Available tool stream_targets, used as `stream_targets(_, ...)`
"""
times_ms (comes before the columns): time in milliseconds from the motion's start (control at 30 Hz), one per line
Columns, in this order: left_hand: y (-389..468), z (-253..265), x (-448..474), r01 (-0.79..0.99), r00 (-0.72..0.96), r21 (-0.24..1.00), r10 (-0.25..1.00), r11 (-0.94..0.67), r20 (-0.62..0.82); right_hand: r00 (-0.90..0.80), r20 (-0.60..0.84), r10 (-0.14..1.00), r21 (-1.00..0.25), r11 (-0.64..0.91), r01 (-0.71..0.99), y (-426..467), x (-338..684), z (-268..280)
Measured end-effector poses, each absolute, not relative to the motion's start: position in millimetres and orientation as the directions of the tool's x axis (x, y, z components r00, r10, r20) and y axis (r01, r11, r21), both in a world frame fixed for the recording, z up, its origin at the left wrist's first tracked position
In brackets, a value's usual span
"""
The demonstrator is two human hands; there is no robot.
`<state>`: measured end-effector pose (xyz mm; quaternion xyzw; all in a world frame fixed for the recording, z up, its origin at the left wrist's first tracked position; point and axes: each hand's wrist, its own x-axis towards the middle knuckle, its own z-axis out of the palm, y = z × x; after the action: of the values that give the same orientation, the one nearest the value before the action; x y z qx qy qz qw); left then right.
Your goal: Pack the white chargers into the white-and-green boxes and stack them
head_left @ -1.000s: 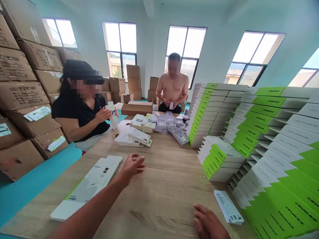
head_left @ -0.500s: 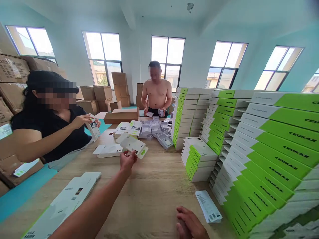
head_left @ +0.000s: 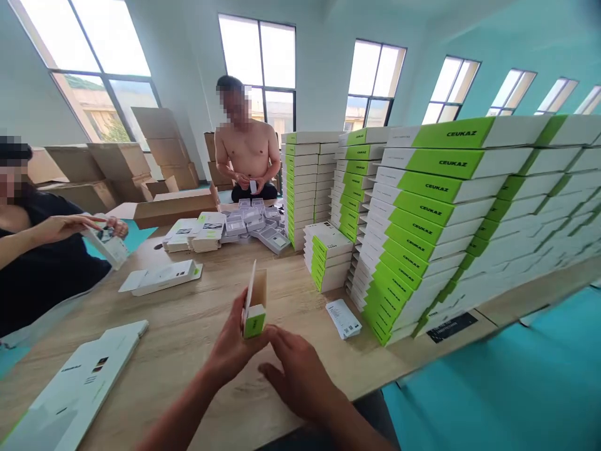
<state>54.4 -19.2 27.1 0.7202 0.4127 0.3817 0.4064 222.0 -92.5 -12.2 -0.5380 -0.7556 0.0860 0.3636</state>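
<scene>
In front of me my left hand is closed around a small white and green packaging box, held upright with one long side open towards me. My right hand is just beside the box's lower green end, thumb apart from the fingers. Its fingertips come close to the box and to my left hand; whether they touch cannot be made out. Further off on the table lie one or more similar white boxes. Flat white CEUKAZ cartons lie at the lower left.
Tall stacks of white and green boxes line the right side, with a pile of printed leaflets before them. Grey plastic trays heap up mid-table. One co-worker stands behind; another person's hand holds a box at left.
My left hand has drawn the box back from the middle of the table and turned it upright. My right hand has moved in beside it. The view has swung right.
</scene>
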Motion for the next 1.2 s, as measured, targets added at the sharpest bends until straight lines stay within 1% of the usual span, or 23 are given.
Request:
stream_targets(33,-19.5,31.5,49.1,0.349,0.366,0.846,0.89,-0.403,0.273,-0.151,0.468,0.871,-0.462,0.387,0.798,-96.5,244.3,-15.2)
stream_targets(67,-18.8,34.5,42.1,0.396,0.397,0.79,0.863,-0.468,0.312,-0.093,0.464,0.881,-0.422,0.312,0.851,-100.4,269.5,-17.2)
stream_targets(100,-17.2,35.8,34.2,0.423,0.449,0.753,0.838,-0.505,0.31,-0.021,0.435,0.9,-0.401,0.214,0.891,-104.1,295.3,-18.3)
stream_targets(133,-15.4,35.7,26.4,0.427,0.509,0.728,0.808,-0.536,0.296,0.021,0.375,0.927,-0.388,0.137,0.911,-107.5,319.6,-18.6)
stream_targets(167,-13.7,34.3,19.2,0.412,0.572,0.72,0.774,-0.558,0.272,0.027,0.301,0.953,-0.383,0.095,0.919,-110.2,340.8,-18.5)
stream_targets(233,-11.1,30.2,8.6,0.359,0.676,0.722,0.698,-0.591,0.235,-0.02,0.178,0.984,-0.396,0.09,0.914,-113.6,370.0,-18.1)
stream_targets(300,-9.8,26.8,3.1,0.303,0.74,0.716,0.629,-0.63,0.24,-0.08,0.132,0.988,-0.423,0.129,0.897,-114.5,382.2,-17.8)
stream_targets(400,-9.4,24.6,-0.9,0.262,0.774,0.71,0.582,-0.654,0.251,-0.125,0.149,0.981,-0.467,0.182,0.866,-113.9,384.0,-17.1)
stream_targets(500,-9.1,22.5,-4.7,0.268,0.781,0.711,0.579,-0.65,0.235,-0.121,0.191,0.974,-0.527,0.206,0.824,-113.6,383.6,-14.7)
stream_targets(567,-8.2,19.8,-6.0,0.281,0.776,0.712,0.588,-0.644,0.226,-0.055,0.247,0.967,-0.569,0.191,0.8,-115.1,381.8,-10.9)
stream_targets(633,-6.9,17.0,-4.6,0.28,0.766,0.723,0.6,-0.632,0.229,0.067,0.323,0.944,-0.606,0.152,0.781,-118.7,374.3,-3.9)
stream_targets(667,-6.2,16.0,-2.8,0.271,0.759,0.734,0.607,-0.622,0.235,0.168,0.355,0.92,-0.661,0.12,0.74,-121.2,367.7,1.3)
stream_targets(700,-5.7,15.5,-0.4,0.258,0.751,0.747,0.613,-0.613,0.244,0.282,0.358,0.89,-0.748,0.092,0.657,-124.0,359.2,7.7)
stream_targets(733,-5.3,15.5,2.5,0.245,0.743,0.757,0.619,-0.606,0.255,0.388,0.317,0.865,-0.849,0.077,0.522,-126.9,349.2,15.2)
stream_targets(767,-5.2,16.0,5.6,0.236,0.736,0.763,0.623,-0.602,0.264,0.459,0.234,0.857,-0.936,0.07,0.346,-129.6,338.0,23.7)
stream_targets(800,-5.4,17.0,8.7,0.234,0.731,0.765,0.627,-0.6,0.268,0.479,0.129,0.868,-0.986,0.059,0.158,-131.7,326.4,32.8)
stream_targets(833,-5.8,18.0,11.9,0.241,0.729,0.764,0.631,-0.599,0.265,0.445,0.033,0.895,-0.999,0.035,0.004,-132.9,314.7,42.3)
stream_targets(867,-6.6,19.1,14.9,0.25,0.729,0.763,0.635,-0.596,0.257,0.378,-0.033,0.925,-0.996,-0.001,-0.084,-132.9,303.3,51.5)
stream_targets(900,-7.7,19.9,17.6,0.26,0.727,0.764,0.64,-0.59,0.247,0.312,-0.07,0.947,-0.992,-0.034,-0.119,-131.5,292.4,60.3)
stream_targets(967,-10.2,20.3,22.1,0.279,0.713,0.768,0.66,-0.577,0.236,0.247,-0.077,0.966,-0.995,-0.058,-0.084,-125.4,272.2,74.5)
stream_targets(1067,-13.2,18.3,25.0,0.324,0.66,0.761,0.711,-0.562,0.244,0.199,-0.023,0.98,-1.0,-0.024,0.003,-114.7,245.7,84.6)
stream_targets(1167,-14.5,15.9,23.1,0.349,0.606,0.766,0.753,-0.54,0.255,-0.004,0.002,1.0,-1.0,0.002,-0.029,-110.8,228.2,82.1)
stream_targets(1200,-14.8,15.9,21.7,0.35,0.593,0.772,0.764,-0.53,0.255,-0.033,0.017,0.999,-1.0,0.016,-0.017,-110.4,225.9,79.5)
